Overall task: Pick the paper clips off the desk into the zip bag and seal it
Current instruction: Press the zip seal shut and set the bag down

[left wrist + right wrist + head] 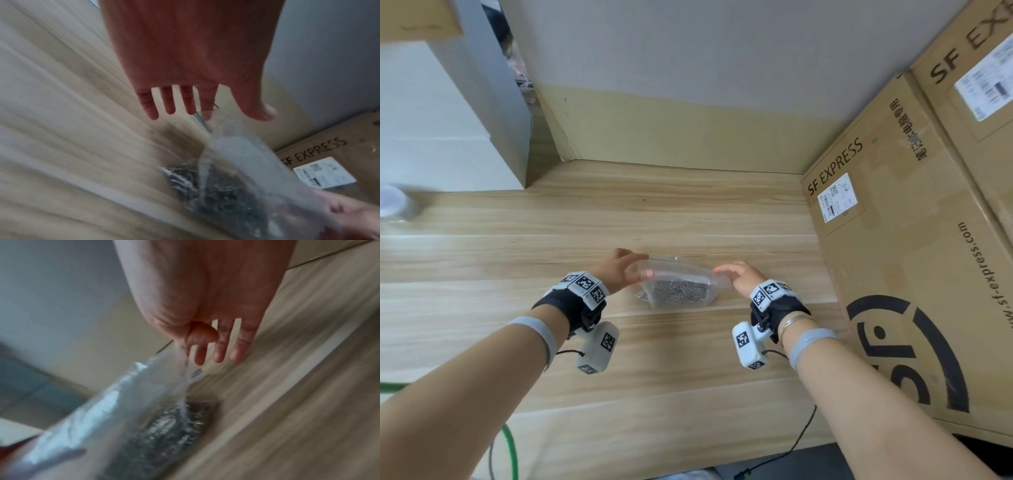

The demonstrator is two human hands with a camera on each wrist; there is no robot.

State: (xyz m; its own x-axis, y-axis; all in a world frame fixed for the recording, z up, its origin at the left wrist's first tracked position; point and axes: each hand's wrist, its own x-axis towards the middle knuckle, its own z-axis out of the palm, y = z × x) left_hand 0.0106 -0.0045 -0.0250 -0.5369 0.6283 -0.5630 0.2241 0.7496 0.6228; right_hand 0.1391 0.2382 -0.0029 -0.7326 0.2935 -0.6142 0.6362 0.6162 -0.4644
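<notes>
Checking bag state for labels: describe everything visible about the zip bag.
The zip bag is clear, soft, crinkled plastic, its lower part resting on the wooden desk with a dark heap of paper clips inside. The left hand and right hand each pinch a top corner. Whether the zip is sealed can't be told.

The desk [688, 212] is seen from above by the head view, which faces forward and down over both forearms toward the wall. Each wrist view is set close behind its palm and looks along the fingers, blurred. The bag [678, 281] and the SF box [893, 240] are shared by the head and left wrist views.
</notes>
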